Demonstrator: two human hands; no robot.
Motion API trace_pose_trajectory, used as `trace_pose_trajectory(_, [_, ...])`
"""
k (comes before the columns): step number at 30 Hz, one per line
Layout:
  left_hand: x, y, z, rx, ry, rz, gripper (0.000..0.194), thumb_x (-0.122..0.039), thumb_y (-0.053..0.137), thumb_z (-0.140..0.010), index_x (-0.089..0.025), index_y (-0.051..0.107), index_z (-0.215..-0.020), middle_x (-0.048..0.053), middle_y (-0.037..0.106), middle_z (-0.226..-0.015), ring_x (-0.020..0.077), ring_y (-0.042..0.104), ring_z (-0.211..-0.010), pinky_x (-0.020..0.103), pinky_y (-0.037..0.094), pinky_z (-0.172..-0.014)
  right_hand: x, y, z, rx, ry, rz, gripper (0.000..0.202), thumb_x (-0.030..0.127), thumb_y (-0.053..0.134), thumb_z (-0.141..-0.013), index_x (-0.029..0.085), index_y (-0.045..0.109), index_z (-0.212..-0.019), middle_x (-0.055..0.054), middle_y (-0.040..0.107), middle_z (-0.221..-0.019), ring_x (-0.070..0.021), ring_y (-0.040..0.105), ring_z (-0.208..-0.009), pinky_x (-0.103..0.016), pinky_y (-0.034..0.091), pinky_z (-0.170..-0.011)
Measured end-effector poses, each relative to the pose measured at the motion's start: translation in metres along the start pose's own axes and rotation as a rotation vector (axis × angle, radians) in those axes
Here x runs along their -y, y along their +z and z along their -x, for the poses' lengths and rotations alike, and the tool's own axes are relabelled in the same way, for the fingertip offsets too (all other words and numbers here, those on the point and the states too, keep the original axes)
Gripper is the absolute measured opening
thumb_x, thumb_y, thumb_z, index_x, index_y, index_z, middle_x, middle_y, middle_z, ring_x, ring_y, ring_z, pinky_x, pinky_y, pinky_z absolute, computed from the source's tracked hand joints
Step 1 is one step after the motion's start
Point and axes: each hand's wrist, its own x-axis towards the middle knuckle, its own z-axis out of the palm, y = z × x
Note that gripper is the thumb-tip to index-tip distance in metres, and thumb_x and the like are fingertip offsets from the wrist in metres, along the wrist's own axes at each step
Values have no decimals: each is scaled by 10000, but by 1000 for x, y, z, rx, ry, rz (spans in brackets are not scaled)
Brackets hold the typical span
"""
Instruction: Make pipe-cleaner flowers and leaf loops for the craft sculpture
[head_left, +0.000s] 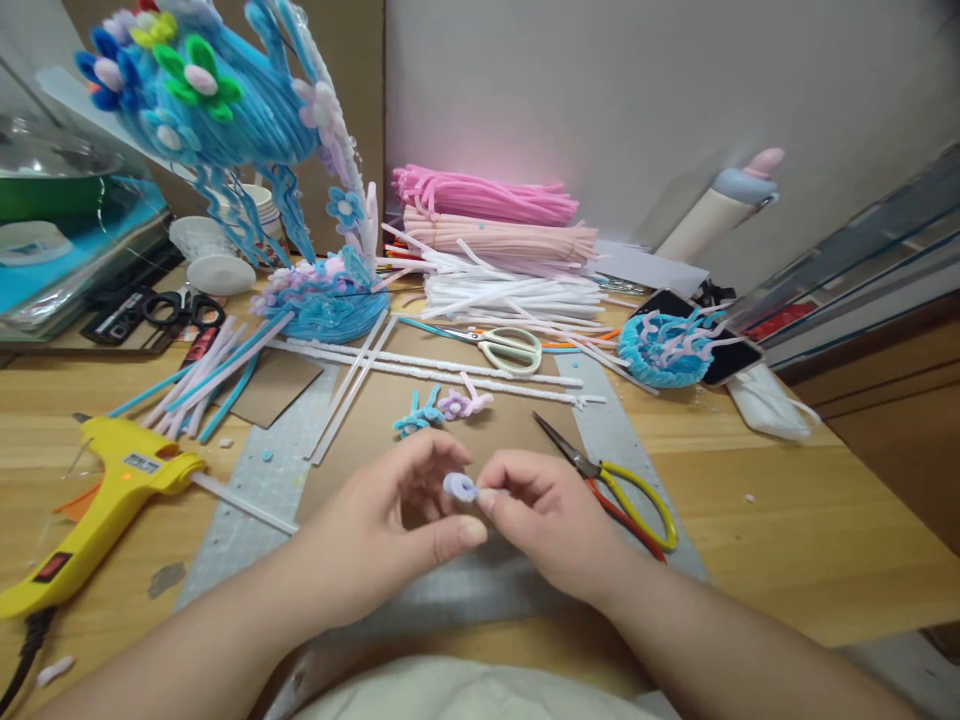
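My right hand (546, 510) is closed in a pinch on a small lilac pipe cleaner coil (460, 487) above the board. Beside it my left hand (420, 505) is curved, thumb and fingers apart, with nothing visible gripped between them. Just beyond my fingers lie a blue pipe cleaner flower (416, 412) and a lilac pipe cleaner flower (454, 404) on brown cardboard (345, 470). Pliers or scissors with one yellow and one red handle (637, 505) rest to the right of my right hand.
A yellow glue gun (112, 500) lies left, its glue stick reaching my left forearm. Cream-handled scissors (510, 350) and white twisted stems (420, 366) lie ahead. Behind are pipe cleaner bundles (502, 245). A tall blue flowered piece (225, 110) stands back left; a blue looped piece (664, 350) sits right.
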Motion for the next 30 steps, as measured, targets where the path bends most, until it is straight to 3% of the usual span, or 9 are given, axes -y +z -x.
trace_pose_trajectory(3, [3,2,-4,86,-228,283,373,-531,444,-820,-165,510,-786,11,525,-675,140,499,-603,257,398,-549,4,-3,2,-68,-419,586,191,155,453,-796,185,492,-611,24,466,-571,-123,398,-588,-298,290,-641])
trace_pose_trajectory(6, [3,3,-3,150,-350,403,311,-428,459,-835,-156,480,-684,-9,492,-617,100,457,-518,225,363,-492,3,-5,3,-9,-631,894,213,156,432,-850,179,510,-653,20,495,-594,-125,400,-621,-325,258,-675])
trace_pose_trajectory(11, [-1,1,0,119,-364,476,192,-282,498,-810,-147,484,-674,-27,462,-609,75,424,-504,184,336,-455,3,-6,3,9,-668,1007,187,150,426,-868,172,532,-715,21,522,-609,-122,416,-630,-332,237,-668])
trace_pose_trajectory(16, [-2,0,0,170,-386,456,207,-310,469,-817,-148,496,-693,-8,499,-620,91,449,-500,207,361,-458,4,-7,3,3,-651,1016,187,157,421,-878,172,542,-736,15,539,-622,-127,431,-638,-333,236,-670])
trace_pose_trajectory(19, [-1,2,-1,140,-327,382,217,-330,511,-795,-161,467,-666,-36,458,-582,83,403,-501,205,337,-472,3,-7,3,15,-640,982,193,150,425,-866,168,538,-711,12,535,-626,-125,434,-639,-329,245,-672])
trace_pose_trajectory(22, [0,4,-2,112,-193,183,228,-354,514,-802,-171,459,-676,-56,415,-575,90,378,-541,214,318,-517,2,-4,2,8,-517,740,170,136,451,-812,169,524,-661,26,492,-586,-112,415,-593,-306,269,-652])
trace_pose_trajectory(26, [0,3,2,40,27,-281,200,-302,440,-854,-177,478,-702,-47,392,-620,108,357,-586,233,284,-531,-3,2,0,31,32,-12,129,187,499,-721,174,473,-595,51,420,-531,-89,352,-509,-245,261,-535])
trace_pose_trajectory(28, [-1,-1,4,61,235,-537,162,-226,426,-856,-174,492,-718,-20,448,-680,126,401,-645,253,308,-582,-7,3,-1,198,326,-497,116,217,478,-694,181,443,-589,83,340,-461,-71,261,-439,-235,257,-510])
trace_pose_trajectory(30, [-2,-5,5,133,444,-735,136,-165,414,-854,-171,513,-760,15,509,-766,147,435,-718,276,320,-640,-9,3,-3,389,511,-840,111,224,454,-684,188,418,-585,116,225,-404,-60,180,-405,-244,287,-526])
